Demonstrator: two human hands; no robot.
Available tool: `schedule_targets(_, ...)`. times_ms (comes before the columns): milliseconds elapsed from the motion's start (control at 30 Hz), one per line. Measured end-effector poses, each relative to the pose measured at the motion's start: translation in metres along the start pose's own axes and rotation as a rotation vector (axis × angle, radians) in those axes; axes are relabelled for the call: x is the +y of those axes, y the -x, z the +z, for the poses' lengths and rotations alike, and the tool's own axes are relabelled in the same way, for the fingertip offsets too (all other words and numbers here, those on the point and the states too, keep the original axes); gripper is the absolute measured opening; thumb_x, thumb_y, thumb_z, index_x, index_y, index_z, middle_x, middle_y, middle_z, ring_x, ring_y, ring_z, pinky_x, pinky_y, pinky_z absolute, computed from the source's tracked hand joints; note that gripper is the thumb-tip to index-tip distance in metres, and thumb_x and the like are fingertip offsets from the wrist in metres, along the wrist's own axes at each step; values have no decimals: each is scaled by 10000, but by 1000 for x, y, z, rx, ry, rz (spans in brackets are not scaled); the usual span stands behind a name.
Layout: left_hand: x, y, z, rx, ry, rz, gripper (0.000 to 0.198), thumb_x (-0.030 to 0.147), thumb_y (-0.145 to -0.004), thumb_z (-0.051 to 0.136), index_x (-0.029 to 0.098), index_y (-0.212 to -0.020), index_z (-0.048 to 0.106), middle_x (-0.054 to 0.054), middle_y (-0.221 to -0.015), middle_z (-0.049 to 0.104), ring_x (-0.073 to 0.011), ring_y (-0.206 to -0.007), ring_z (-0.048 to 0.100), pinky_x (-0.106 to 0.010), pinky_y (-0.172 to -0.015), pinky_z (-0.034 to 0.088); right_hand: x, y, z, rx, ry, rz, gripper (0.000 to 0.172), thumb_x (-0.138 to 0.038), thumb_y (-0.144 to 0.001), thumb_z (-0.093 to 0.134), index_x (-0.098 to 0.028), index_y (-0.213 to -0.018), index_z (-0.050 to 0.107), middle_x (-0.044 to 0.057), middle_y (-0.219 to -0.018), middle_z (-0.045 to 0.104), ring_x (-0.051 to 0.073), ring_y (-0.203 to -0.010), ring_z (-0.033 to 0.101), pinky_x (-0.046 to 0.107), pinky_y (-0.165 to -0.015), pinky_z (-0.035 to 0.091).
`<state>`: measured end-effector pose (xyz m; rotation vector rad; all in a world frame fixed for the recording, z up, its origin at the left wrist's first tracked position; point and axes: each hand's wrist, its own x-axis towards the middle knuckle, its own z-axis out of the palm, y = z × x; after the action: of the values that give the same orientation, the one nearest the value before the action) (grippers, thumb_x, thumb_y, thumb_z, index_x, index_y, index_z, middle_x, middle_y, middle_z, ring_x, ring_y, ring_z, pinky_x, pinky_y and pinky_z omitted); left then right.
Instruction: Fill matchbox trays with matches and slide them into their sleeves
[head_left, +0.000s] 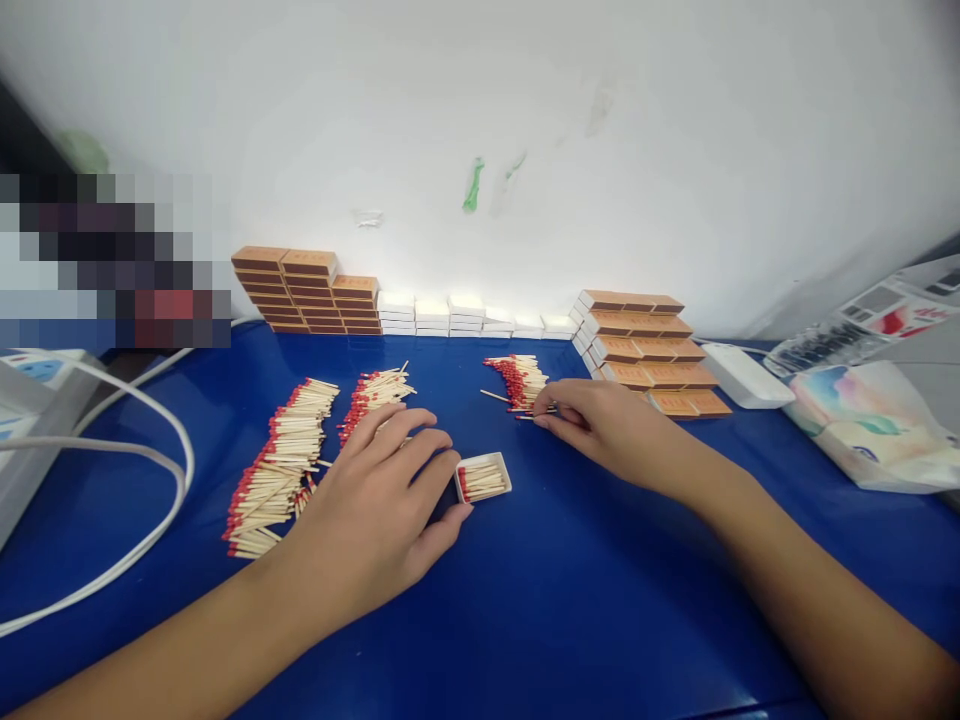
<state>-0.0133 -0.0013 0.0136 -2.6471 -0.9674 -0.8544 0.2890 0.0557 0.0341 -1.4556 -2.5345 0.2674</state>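
My left hand (382, 490) hovers palm down with its fingers spread, holding nothing that I can see. Its fingertips and thumb are beside a small white matchbox tray (482, 478) filled with red-headed matches. Partly behind this hand lie a long heap of matches (289, 450) and a shorter heap (375, 390). My right hand (592, 415) reaches to a third heap of matches (517, 378). Its thumb and index finger are pinched on a single match (524, 417) at the near edge of that heap. The tip of the pinch is partly hidden.
Along the wall stand stacked brown matchboxes (307, 290), white trays (465, 315) and a stepped stack of matchboxes (637, 345). On the right are a white device (746, 375) and a tissue pack (874, 425). White cables (184, 450) and a power strip (41, 420) occupy the left.
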Motion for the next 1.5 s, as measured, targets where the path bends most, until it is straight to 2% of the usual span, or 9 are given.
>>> schedule_targets(133, 0, 0, 0, 3, 8, -1, 221, 303, -1035, 676, 119, -1120, 762, -112, -1131, 798, -363, -1213, 702, -574, -1112, 546, 1, 1, -1, -46, 4, 45, 213, -316, -1071, 533, -225, -913, 644, 21, -768, 634, 178, -659, 537, 297, -636, 344)
schedule_targets(300, -1, 0, 1, 2, 7, 0, 223, 299, -1022, 692, 112, -1122, 762, -121, -1140, 795, -370, -1218, 699, -584, -1110, 546, 6, 3, -6, -114, -5, 105, 210, -332, -1073, 518, -235, -953, 660, 33, -833, 680, 193, -718, 577, 300, -643, 365)
schedule_targets(500, 0, 0, 0, -4, 12, 1, 220, 306, -1037, 671, 124, -1126, 757, -116, -1134, 798, -364, -1210, 702, -584, -1108, 551, 6, 1, -5, -67, 14, 119, 192, -361, -1077, 538, -236, -1041, 680, 42, -855, 683, 204, -729, 571, 305, -629, 351)
schedule_targets(700, -1, 1, 1, -4, 17, 5, 230, 311, -1035, 673, 118, -1125, 757, -123, -1138, 798, -374, -1212, 701, -591, -1103, 552, 4, 0, -6, -73, 28, 140, 162, -329, -1064, 562, -235, -1047, 692, 34, -838, 663, 200, -726, 559, 305, -638, 350)
schedule_targets(867, -1, 1, 2, 2, 19, 2, 224, 301, -1032, 677, 111, -1115, 761, -122, -1125, 796, -372, -1205, 703, -588, -1098, 556, 7, 0, -5, -73, 9, 105, 205, -331, -1079, 537, -228, -998, 695, 36, -843, 666, 192, -727, 564, 300, -660, 373)
schedule_targets(1100, 0, 0, 1, 2, 3, 1, 209, 320, -1035, 672, 153, -1121, 763, -112, -1135, 808, -352, -1203, 713, -568, -1094, 564, 3, -1, -6, -68, 23, 149, 165, -326, -1058, 566, -233, -1049, 702, 35, -822, 660, 198, -704, 548, 297, -627, 353)
schedule_targets(1233, 0, 0, 1, 3, 8, 5, 217, 311, -1037, 667, 132, -1116, 762, -118, -1127, 802, -360, -1200, 710, -573, -1102, 559, 1, -1, -7, -80, 22, 139, 171, -312, -1058, 563, -232, -985, 695, 36, -822, 661, 196, -711, 554, 297, -645, 360)
schedule_targets(1367, 0, 0, 1, -4, 6, 3, 222, 311, -1038, 669, 129, -1126, 761, -115, -1133, 801, -360, -1204, 704, -574, -1110, 553, 1, 0, -6, -70, 35, 160, 156, -321, -1063, 568, -234, -1059, 697, 36, -836, 659, 204, -723, 553, 302, -635, 351)
schedule_targets(1500, 0, 0, 2, -4, 13, 7, 229, 306, -1030, 681, 115, -1126, 763, -122, -1138, 796, -368, -1215, 698, -585, -1106, 551, 2, 0, -6, -71, 24, 119, 188, -337, -1079, 541, -235, -1024, 689, 41, -851, 667, 206, -742, 567, 305, -646, 354)
